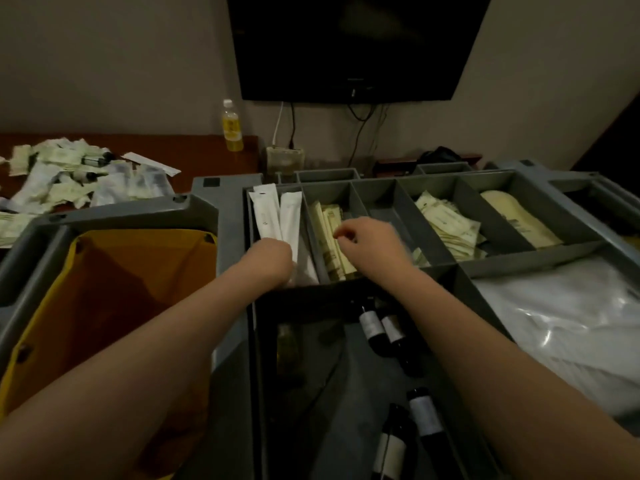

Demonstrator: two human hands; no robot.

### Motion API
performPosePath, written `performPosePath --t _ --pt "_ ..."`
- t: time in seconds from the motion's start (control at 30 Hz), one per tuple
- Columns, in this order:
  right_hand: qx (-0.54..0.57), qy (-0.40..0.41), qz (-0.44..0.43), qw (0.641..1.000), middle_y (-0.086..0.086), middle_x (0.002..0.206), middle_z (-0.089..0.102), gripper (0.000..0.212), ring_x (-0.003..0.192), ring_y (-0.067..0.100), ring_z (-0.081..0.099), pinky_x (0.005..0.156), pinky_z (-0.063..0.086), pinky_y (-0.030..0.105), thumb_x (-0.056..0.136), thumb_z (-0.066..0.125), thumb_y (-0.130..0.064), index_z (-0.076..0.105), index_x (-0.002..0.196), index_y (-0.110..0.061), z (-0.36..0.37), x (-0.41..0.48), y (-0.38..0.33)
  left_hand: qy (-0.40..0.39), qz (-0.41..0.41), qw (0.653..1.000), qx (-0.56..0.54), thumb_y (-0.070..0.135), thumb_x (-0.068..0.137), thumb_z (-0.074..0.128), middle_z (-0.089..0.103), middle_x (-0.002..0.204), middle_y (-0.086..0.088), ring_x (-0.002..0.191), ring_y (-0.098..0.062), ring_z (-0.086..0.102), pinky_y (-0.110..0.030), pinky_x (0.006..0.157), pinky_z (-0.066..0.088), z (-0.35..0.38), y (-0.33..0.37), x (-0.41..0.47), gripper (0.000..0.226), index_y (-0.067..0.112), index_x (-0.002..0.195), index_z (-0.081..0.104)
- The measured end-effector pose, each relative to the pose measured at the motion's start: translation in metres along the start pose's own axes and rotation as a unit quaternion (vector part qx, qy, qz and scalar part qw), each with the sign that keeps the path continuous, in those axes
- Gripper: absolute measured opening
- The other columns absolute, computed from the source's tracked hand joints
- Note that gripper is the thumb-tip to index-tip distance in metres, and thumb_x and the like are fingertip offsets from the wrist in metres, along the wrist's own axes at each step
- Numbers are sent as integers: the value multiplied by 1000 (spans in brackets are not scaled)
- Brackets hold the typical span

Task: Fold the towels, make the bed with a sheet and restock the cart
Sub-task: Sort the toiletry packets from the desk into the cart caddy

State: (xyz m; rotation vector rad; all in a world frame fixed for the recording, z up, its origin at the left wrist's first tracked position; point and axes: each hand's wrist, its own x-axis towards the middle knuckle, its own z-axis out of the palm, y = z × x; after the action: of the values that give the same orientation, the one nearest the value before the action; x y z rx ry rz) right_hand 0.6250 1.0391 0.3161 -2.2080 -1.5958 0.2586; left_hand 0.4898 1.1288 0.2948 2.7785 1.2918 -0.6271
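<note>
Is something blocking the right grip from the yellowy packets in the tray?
No, nothing visible is. The right grip is right over the cream packets in the second compartment of the cart, fingers curled down toward them. The grey divider walls stand beside the packets, not across the way.

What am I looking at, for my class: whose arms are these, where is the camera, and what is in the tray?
No machine: a person wears one camera on the head, looking down at their bare arms. They stand at a grey cart with a divided tray. The left hand is at the white packets in the leftmost slot; the right hand is over the beige sachets in the next. Whether either hand grips anything is unclear. Dark bottles lie in the near bin; a yellow bag hangs at the left. A heap of packets lies on the desk behind.
</note>
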Motion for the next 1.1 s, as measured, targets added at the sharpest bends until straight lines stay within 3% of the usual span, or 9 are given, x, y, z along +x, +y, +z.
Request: performPosePath --t 0.1,0.23,0.3,0.37,0.47,0.6,0.73,0.97,1.1 --pt "32 19 9 999 0 106 67 22 92 12 58 79 45 24 95 52 -18 69 110 -15 -16 -31 27 19 5 998 57 13 94 49 49 128 -15 116 -31 50 -36 91 45 -3 -3 -3 34 6 127 50" --pt "21 23 13 999 -3 103 66 18 98 11 52 87 37 22 90 62 -21 70 105 -19 -15 -69 61 150 8 989 -7 20 93 52 40 129 -12 118 -31 40 -42 93 41 6 2 -9 38 18 130 49" --pt "6 23 16 1000 -3 107 62 21 106 16 49 88 33 23 87 65 -25 68 108 -21 -12 -79 71 247 50 964 -90 22 94 48 49 119 -8 108 -26 47 -40 90 44 8 15 -17 30 17 124 53" --pt "-8 25 23 999 -2 113 58 29 111 17 45 89 32 23 87 66 -27 64 115 -21 -11 -86 75 283 98 933 -199 25 98 41 56 103 -4 92 -19 53 -36 82 48 12 38 -35 23 16 111 57" --pt "1 34 28 999 -2 117 54 31 114 17 43 93 34 25 87 66 -27 61 117 -21 -13 -91 78 190 102 941 -259 33 98 42 60 89 -3 79 -17 55 -34 73 49 25 81 -55 24 15 96 58" --pt "-89 9 7 996 -4 122 48 31 121 18 38 98 35 34 84 65 -42 63 112 -28 -11 -100 78 68 -15 933 -352 46 93 50 59 84 -2 79 -17 58 -32 71 49 45 113 -44 33 13 89 56" --pt "-150 -76 13 986 -1 147 30 56 137 24 18 108 25 46 77 64 -59 56 127 -34 -11 -105 73 46 -88 901 -423 40 89 58 57 76 0 69 -13 56 -26 59 46 41 131 -37 26 17 78 55" --pt "-278 -155 13 948 13 154 19 63 144 35 6 110 19 51 88 58 -47 40 140 -16 0 -109 57 30 -149 821 -550 26 82 68 62 76 -1 79 -17 61 -31 73 50 48 123 -51 11 17 79 62" --pt "-265 -157 11 951 15 150 26 54 143 37 12 110 21 50 89 57 -47 52 132 -15 2 -113 59 80 -154 768 -616 21 80 74 61 88 -1 71 -10 57 -23 53 44 57 121 -60 31 15 107 60"
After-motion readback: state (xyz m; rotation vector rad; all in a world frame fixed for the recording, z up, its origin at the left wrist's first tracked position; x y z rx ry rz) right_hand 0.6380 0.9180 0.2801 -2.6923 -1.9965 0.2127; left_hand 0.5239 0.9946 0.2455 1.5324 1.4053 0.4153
